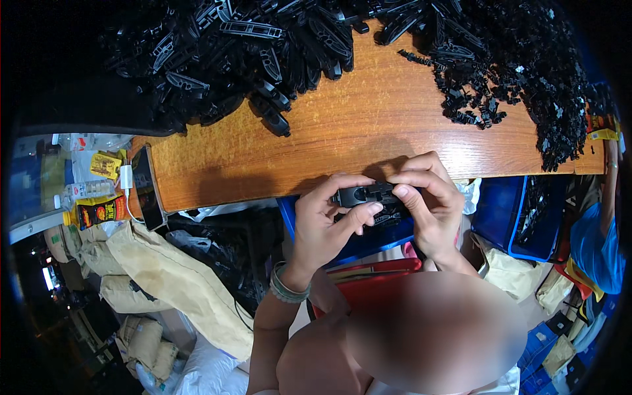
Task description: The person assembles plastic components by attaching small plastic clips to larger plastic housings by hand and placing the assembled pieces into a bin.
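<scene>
Just off the table's near edge, my left hand (329, 217) grips a black plastic part (359, 195) between thumb and fingers. The part is long, with a rounded left end and a notched middle. My right hand (431, 204) is closed in a pinch at its right end; whether a smaller piece sits between those fingertips I cannot make out. Under my hands is a blue bin (359, 251) holding more black parts. Several like parts form a large pile (263, 59) at the back left of the table, and small black clips (474, 92) are heaped at the right.
The wooden table (316, 138) curves across the view. A phone (150, 191) with a white cable lies at its left end, near plastic bottles (85, 191) and snack packets. Another blue bin (513, 224) stands at right, and paper sacks (164, 270) at left. A person in blue (599, 247) is at far right.
</scene>
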Motion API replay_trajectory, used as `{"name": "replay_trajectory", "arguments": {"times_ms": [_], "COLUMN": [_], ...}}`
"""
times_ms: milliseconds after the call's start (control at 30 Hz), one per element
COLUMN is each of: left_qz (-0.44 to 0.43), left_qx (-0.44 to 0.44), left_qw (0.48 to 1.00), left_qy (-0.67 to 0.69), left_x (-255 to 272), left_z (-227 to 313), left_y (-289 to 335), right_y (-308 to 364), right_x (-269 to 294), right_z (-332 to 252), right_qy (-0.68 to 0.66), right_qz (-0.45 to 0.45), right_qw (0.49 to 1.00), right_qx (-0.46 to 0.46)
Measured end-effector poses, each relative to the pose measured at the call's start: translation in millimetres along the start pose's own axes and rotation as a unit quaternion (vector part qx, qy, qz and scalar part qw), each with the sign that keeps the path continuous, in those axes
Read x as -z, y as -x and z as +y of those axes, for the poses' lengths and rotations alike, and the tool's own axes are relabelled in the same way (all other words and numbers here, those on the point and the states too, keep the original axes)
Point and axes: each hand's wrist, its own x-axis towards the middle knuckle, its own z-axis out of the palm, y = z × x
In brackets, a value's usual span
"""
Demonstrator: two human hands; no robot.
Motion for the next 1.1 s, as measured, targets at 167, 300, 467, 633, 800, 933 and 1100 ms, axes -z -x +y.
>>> {"name": "replay_trajectory", "arguments": {"times_ms": [167, 300, 467, 633, 800, 933, 1100], "left_qz": [0.023, 0.029, 0.018, 0.078, 0.302, 0.297, 0.276], "left_qx": [-0.009, -0.038, -0.041, -0.074, -0.068, -0.124, -0.048], "left_qw": [0.999, 0.998, 0.997, 0.990, 0.950, 0.908, 0.855], "left_qy": [0.037, -0.039, -0.058, 0.089, -0.033, -0.269, -0.436], "left_x": [-4.5, -0.1, -0.1, 21.5, 48.7, 74.5, 86.5], "left_z": [1.8, 2.9, 6.0, 5.6, 23.0, 18.0, 14.0], "left_y": [-2.8, -3.6, -6.0, -6.9, -36.5, -60.9, -67.1], "right_y": [-6.2, -3.1, -2.6, -18.0, -43.6, -39.2, -38.2], "right_x": [7.1, 0.7, 3.6, 22.9, 80.0, 55.6, 41.2], "right_z": [1.1, -3.4, -5.5, 0.0, 28.7, 36.6, 25.8], "right_qy": [0.167, 0.012, 0.015, 0.135, 0.445, 0.405, 0.404], "right_qz": [-0.034, -0.045, -0.060, -0.010, 0.164, 0.128, 0.131], "right_qw": [0.971, 0.999, 0.997, 0.990, 0.875, 0.900, 0.902], "right_qx": [0.165, -0.021, -0.042, 0.040, 0.100, 0.103, 0.081]}}
